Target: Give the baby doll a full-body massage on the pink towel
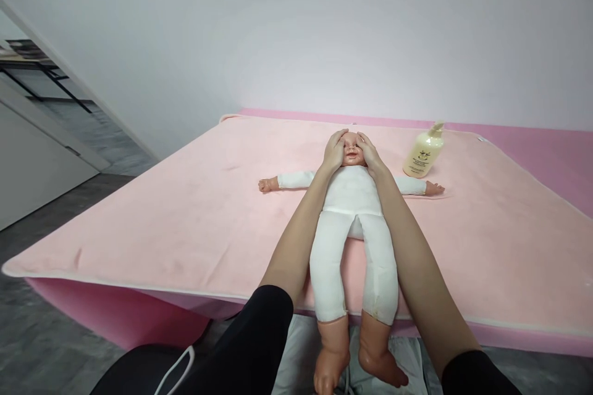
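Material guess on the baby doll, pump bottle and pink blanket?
Baby doll: torso and legs look like stuffed matte white cloth, seamed at the hips; the bare feet are probably vinyl, smooth with molded toes.
Pump bottle: likely pale yellow plastic, given its glossy highlights.
Pink blanket: matte, softly creased, edge-bound; perhaps fleece, weave unclear.

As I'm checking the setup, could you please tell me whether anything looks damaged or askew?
On the doll, the white leg at picture right has brownish marks near its lower edge, perhaps stains or wear. The feet extend past the pink blanket. No spill shows.
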Motion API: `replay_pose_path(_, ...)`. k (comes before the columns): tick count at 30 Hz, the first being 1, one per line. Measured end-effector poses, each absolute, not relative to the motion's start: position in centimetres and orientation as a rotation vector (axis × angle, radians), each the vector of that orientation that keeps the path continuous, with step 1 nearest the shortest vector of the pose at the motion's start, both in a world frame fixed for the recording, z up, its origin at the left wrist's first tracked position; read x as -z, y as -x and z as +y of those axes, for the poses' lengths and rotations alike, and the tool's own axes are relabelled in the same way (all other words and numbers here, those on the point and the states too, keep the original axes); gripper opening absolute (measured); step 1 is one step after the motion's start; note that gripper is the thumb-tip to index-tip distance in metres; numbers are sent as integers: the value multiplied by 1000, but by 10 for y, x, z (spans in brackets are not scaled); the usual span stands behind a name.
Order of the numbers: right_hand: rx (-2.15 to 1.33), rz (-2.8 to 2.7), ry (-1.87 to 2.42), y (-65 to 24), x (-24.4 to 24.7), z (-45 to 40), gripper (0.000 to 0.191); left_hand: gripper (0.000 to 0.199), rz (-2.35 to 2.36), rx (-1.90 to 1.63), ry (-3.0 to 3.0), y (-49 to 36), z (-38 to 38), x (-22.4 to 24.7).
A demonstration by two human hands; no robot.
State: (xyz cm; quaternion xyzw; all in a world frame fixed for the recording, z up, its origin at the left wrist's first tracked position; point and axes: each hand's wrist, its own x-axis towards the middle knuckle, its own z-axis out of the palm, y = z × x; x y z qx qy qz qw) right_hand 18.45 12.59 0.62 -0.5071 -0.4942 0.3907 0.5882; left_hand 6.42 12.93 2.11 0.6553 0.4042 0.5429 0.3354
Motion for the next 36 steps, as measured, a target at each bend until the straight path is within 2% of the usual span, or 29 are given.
replay_pose_path(8, -915, -1191, 1195, -193, -2, 133, 45, 52, 980, -1393, -1563, -61, 133, -24)
replay_pose_path(11, -881, -1239, 1201, -195, -1, 134, 46, 50, 984, -1393, -1534, -61, 133, -24)
replay_pose_path(15, -869, -1223, 1189, -192, -3, 130, 47, 38, 951, -1426, -1565, -63, 129, -24)
replay_pose_path(22, -981, -1188, 1169, -192, -6, 122, 58, 42, 950, -1409, -1680, -62, 127, -23)
replay_pose_path(32, -1024, -1018, 1123, -193, -5, 130, 45, 44, 1030, -1365, -1721, -66, 128, -27)
replay_pose_path(36, -1064, -967, 1104, -191, -9, 123, 46, 49, 1018, -1353, -1653, -65, 125, -28)
